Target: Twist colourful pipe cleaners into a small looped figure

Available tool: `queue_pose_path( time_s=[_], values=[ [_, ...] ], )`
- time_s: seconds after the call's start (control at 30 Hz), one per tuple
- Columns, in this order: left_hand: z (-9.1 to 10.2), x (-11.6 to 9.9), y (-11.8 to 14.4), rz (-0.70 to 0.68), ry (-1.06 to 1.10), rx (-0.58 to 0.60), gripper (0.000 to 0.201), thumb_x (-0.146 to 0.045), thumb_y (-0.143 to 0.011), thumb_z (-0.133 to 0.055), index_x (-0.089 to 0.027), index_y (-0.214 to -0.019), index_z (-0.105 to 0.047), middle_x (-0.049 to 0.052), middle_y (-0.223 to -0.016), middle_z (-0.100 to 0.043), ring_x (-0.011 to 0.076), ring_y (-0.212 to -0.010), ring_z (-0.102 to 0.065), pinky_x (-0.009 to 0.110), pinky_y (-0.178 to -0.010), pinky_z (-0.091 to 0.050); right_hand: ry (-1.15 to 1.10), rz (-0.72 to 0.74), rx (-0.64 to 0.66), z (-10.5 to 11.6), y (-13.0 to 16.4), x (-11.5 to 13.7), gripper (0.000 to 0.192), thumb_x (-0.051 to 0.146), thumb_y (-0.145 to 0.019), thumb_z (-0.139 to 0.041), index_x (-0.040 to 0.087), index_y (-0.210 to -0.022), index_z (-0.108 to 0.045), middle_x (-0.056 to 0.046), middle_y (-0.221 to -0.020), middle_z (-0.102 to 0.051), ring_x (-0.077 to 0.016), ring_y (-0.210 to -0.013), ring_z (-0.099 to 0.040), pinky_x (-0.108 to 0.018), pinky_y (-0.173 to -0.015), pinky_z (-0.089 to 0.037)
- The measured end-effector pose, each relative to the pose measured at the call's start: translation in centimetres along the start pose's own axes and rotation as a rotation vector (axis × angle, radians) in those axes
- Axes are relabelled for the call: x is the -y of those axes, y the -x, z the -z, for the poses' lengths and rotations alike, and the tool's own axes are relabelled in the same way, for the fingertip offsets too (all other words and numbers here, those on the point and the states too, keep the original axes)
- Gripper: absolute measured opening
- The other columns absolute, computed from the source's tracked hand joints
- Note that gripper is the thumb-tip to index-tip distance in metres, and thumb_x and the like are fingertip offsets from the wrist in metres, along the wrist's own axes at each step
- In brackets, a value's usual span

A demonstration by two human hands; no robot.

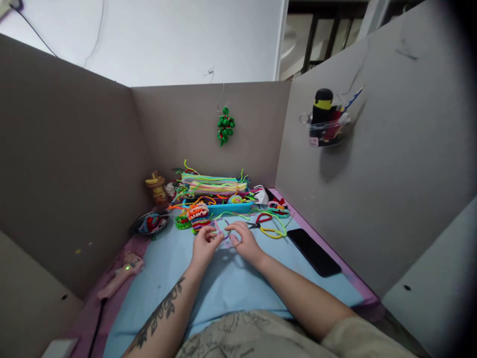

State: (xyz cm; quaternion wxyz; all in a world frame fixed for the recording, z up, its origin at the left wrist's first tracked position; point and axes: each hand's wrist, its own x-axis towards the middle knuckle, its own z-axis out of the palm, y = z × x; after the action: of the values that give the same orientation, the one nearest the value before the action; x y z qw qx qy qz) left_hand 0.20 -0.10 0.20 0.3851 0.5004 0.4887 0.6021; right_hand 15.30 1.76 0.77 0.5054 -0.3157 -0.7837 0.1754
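Note:
A thin purple and pink pipe cleaner piece (225, 242) lies between my two hands, over the middle of the blue cloth. My left hand (205, 242) pinches it from the left side, thumb and fingers brought together. From the right, my right hand (245, 240) grips it with curled fingers. Its exact shape is partly hidden by my fingertips. Just beyond my left hand sits an orange, pink and striped bundle of twisted pipe cleaners (198, 211). Scissors with red and yellow handles (274, 232) lie close to my right hand.
Behind stands a blue tray (231, 208) heaped with colourful pipe cleaners (216, 184). A dark bowl (166, 226) and pink glue gun (121, 279) are left, a black phone (315, 252) right. Grey partitions (208, 114) enclose the table; a clear cup (328, 129) hangs there.

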Motion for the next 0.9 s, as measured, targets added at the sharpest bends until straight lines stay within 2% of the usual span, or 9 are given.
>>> queue_pose_path(
  time_s=[0.1, 0.2, 0.27, 0.43, 0.5, 0.6, 0.73, 0.8, 0.9],
  values=[
    [0.2, 0.2, -0.2, 0.038, 0.094, -0.011, 0.041, -0.034, -0.057, -0.073, -0.015, -0.083, -0.048, -0.002, -0.061, -0.059, 0.0103, -0.054, -0.056, 0.02, -0.052, -0.039, 0.049, 0.128, 0.091, 0.2, 0.2, 0.3, 0.031, 0.009, -0.068, -0.055, 0.021, -0.096, -0.058, -0.005, -0.094, -0.056, -0.021, -0.094, -0.048, -0.038, -0.085, -0.038],
    [0.3, 0.3, -0.3, 0.071, 0.141, -0.015, 0.041, -0.034, -0.057, -0.073, -0.015, -0.083, -0.048, -0.002, -0.061, -0.059, 0.0102, -0.055, -0.056, 0.02, -0.053, -0.039, 0.038, 0.22, 0.177, 0.2, 0.5, 0.6, 0.017, 0.015, -0.074, -0.055, 0.022, -0.089, -0.06, -0.004, -0.083, -0.058, -0.0192, -0.085, -0.05, -0.036, -0.081, -0.04],
    [0.3, 0.3, -0.3, 0.083, 0.141, -0.013, 0.041, -0.036, -0.057, -0.073, -0.015, -0.082, -0.048, -0.002, -0.06, -0.058, 0.0086, -0.051, -0.053, 0.019, -0.05, -0.037, 0.02, 0.239, 0.181, 0.1, 0.7, 0.6, 0.011, 0.017, -0.078, -0.052, 0.021, -0.084, -0.06, -0.004, -0.078, -0.06, -0.0179, -0.08, -0.051, -0.035, -0.077, -0.042],
    [0.2, 0.3, -0.4, 0.033, 0.095, -0.001, 0.038, -0.037, -0.059, -0.07, -0.017, -0.077, -0.044, -0.006, -0.053, -0.051, 0.0071, -0.046, -0.047, 0.018, -0.047, -0.033, -0.057, 0.247, 0.195, 0.1, 0.6, 1.0, 0.012, 0.018, -0.081, -0.05, 0.022, -0.082, -0.062, -0.004, -0.077, -0.063, -0.0167, -0.078, -0.055, -0.034, -0.077, -0.044],
    [0.2, 0.4, -0.3, -0.028, 0.031, 0.015, 0.036, -0.035, -0.06, -0.07, -0.017, -0.075, -0.043, -0.007, -0.052, -0.049, 0.0063, -0.045, -0.044, 0.018, -0.046, -0.031, -0.097, 0.195, 0.158, 0.2, 0.6, 1.0, 0.013, 0.02, -0.082, -0.05, 0.021, -0.079, -0.062, -0.003, -0.075, -0.063, -0.0161, -0.076, -0.056, -0.033, -0.076, -0.044],
    [0.1, 0.4, -0.1, -0.114, -0.097, 0.079, 0.03, -0.032, -0.063, -0.067, -0.018, -0.075, -0.043, -0.008, -0.054, -0.046, 0.0052, -0.044, -0.038, 0.017, -0.045, -0.027, -0.148, 0.028, 0.053, 0.4, 0.4, 0.8, 0.016, 0.025, -0.081, -0.052, 0.019, -0.071, -0.061, -0.002, -0.069, -0.059, -0.015, -0.07, -0.055, -0.029, -0.069, -0.044],
    [-0.1, 0.0, 0.4, -0.153, -0.188, 0.251, 0.023, -0.029, -0.068, -0.061, -0.018, -0.078, -0.044, -0.007, -0.055, -0.046, 0.0059, -0.046, -0.036, 0.018, -0.046, -0.025, -0.216, -0.178, -0.002, 0.9, -0.2, -0.1, 0.021, 0.031, -0.081, -0.053, 0.017, -0.065, -0.057, 0.001, -0.062, -0.054, -0.0128, -0.061, -0.05, -0.024, -0.058, -0.04],
    [-0.1, -0.3, 0.7, -0.15, -0.2, 0.319, 0.022, -0.028, -0.068, -0.061, -0.018, -0.079, -0.045, -0.007, -0.057, -0.047, 0.0062, -0.047, -0.036, 0.018, -0.046, -0.025, -0.2, -0.214, -0.012, 1.1, -0.6, -0.4, 0.023, 0.032, -0.081, -0.052, 0.017, -0.063, -0.055, 0.002, -0.058, -0.05, -0.012, -0.058, -0.047, -0.024, -0.055, -0.038],
    [-0.1, -0.7, 1.1, -0.158, -0.218, 0.373, 0.022, -0.028, -0.067, -0.062, -0.018, -0.079, -0.047, -0.006, -0.058, -0.047, 0.0066, -0.048, -0.035, 0.018, -0.047, -0.024, -0.09, -0.145, -0.046, 1.3, -0.9, -0.7, 0.025, 0.029, -0.079, -0.054, 0.018, -0.057, -0.051, 0.002, -0.061, -0.048, -0.0135, -0.065, -0.047, -0.026, -0.063, -0.038]
  ],
)
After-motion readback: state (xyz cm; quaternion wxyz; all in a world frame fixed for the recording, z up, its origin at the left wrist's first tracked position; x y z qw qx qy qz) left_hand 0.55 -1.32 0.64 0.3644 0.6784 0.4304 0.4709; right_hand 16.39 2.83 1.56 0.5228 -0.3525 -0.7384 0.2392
